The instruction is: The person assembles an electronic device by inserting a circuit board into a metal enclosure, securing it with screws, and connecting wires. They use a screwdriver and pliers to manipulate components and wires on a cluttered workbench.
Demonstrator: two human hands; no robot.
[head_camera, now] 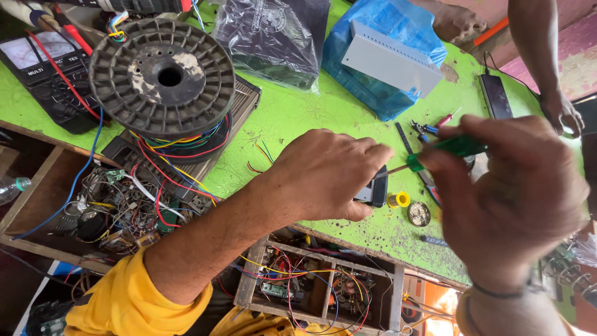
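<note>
Green bench [298,118], cluttered: left hand [323,174] clamps small black device [376,190].
Right hand [510,193] grips green screwdriver [444,149]; tip probably seated, keep it square.

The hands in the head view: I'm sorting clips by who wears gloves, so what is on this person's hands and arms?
No gloves. The left hand is bare, its forearm uncovered up to a yellow sleeve pushed past the elbow. The right hand is bare too, with a thin dark band round the wrist. No rings or watch show.
</note>
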